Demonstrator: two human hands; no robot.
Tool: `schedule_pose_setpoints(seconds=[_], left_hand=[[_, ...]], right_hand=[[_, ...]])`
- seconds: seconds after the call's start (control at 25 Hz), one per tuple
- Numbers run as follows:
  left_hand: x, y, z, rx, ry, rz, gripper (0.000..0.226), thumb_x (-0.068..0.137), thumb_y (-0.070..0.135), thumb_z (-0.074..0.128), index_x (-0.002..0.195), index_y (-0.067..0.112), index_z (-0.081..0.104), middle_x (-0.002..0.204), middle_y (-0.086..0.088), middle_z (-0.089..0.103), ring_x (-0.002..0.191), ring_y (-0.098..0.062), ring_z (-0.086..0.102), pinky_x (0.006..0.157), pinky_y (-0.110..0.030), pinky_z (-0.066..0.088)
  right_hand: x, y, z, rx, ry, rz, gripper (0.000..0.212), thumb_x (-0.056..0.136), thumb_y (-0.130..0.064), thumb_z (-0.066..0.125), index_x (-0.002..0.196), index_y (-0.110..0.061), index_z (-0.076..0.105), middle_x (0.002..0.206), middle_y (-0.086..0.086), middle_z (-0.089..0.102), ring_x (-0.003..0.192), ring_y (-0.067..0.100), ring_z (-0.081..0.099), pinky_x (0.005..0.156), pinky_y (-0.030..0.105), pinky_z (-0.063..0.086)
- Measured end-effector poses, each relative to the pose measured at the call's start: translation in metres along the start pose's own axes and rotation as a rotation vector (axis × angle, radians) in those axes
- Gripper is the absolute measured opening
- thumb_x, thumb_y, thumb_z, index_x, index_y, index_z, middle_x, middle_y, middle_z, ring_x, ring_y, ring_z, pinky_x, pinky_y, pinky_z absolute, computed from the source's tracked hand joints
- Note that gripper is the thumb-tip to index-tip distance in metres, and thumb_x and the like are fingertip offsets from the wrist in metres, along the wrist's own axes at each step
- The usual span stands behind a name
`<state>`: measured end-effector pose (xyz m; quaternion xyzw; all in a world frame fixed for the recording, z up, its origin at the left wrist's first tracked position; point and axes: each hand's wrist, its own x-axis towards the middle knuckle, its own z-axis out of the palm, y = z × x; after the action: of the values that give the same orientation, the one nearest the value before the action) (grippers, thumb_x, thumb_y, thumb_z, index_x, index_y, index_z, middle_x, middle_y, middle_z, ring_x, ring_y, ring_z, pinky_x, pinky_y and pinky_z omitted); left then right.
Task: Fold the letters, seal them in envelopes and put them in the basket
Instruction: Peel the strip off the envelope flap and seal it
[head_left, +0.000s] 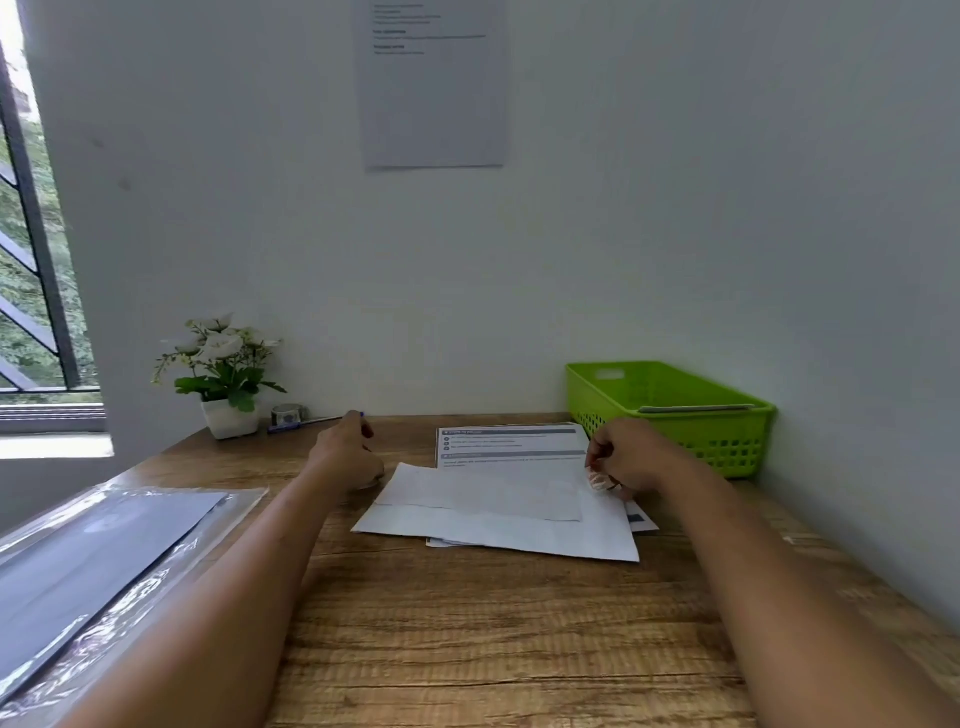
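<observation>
A white envelope (493, 519) lies flat in the middle of the wooden desk (467, 623), on top of other sheets. A printed letter (511, 447) shows from under its far edge. My right hand (631, 460) hovers at the envelope's right end and pinches a small white-and-red strip (597, 480) in curled fingers. My left hand (345, 452) rests by the envelope's far left corner with its fingers curled; whether it holds anything is hidden. A green plastic basket (670, 410) stands at the back right against the wall, a flat white item inside.
A blue pen (291, 425) lies at the back, its tip just behind my left fingers. Beside it stand a small tape roll (287, 414) and a potted white flower (223, 374). A clear sleeve with grey sheets (104, 561) covers the desk's left side. Walls close the back and right.
</observation>
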<state>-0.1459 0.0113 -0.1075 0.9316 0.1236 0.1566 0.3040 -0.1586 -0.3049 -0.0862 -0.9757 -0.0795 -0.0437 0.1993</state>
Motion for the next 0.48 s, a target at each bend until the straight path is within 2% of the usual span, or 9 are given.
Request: schedule_pose_setpoints(seconds=[0.16,0.32,0.4,0.48], left_hand=[[0.004,0.004,0.004,0.097,-0.033,0.029,0.036,0.082,0.003,0.057,0.116,0.014,0.049,0.117,-0.011,0.055,0.103,-0.025,0.054,0.084,-0.031,0.048],[0.012,0.002,0.003,0.179,-0.06,0.037,0.036,0.084,0.004,0.055,0.117,0.016,0.053,0.121,-0.007,0.057,0.107,-0.022,0.053,0.089,-0.03,0.046],[0.014,-0.001,0.002,0.249,-0.084,0.022,0.039,0.085,0.007,0.054,0.122,0.019,0.051,0.127,-0.006,0.055,0.112,-0.023,0.052,0.099,-0.036,0.042],[0.014,0.005,0.003,0.491,-0.042,0.061,0.045,0.085,0.013,0.053,0.128,0.025,0.046,0.132,-0.002,0.051,0.121,-0.024,0.047,0.109,-0.049,0.029]], right_hand=[[-0.001,0.001,0.001,0.012,0.001,0.067,0.022,0.082,0.003,0.065,0.099,-0.008,0.073,0.102,0.011,0.071,0.093,0.024,0.067,0.082,0.038,0.057],[-0.001,-0.002,0.004,0.022,0.031,0.096,0.023,0.084,0.004,0.06,0.092,-0.012,0.075,0.093,0.01,0.072,0.078,0.021,0.066,0.07,0.031,0.057],[-0.001,-0.003,0.004,0.012,0.032,0.099,0.025,0.084,0.004,0.058,0.09,-0.013,0.075,0.089,0.009,0.072,0.074,0.02,0.066,0.067,0.03,0.056],[0.0,-0.002,0.002,0.011,0.031,0.109,0.026,0.084,0.005,0.057,0.089,-0.013,0.075,0.088,0.009,0.072,0.076,0.021,0.067,0.068,0.032,0.058]])
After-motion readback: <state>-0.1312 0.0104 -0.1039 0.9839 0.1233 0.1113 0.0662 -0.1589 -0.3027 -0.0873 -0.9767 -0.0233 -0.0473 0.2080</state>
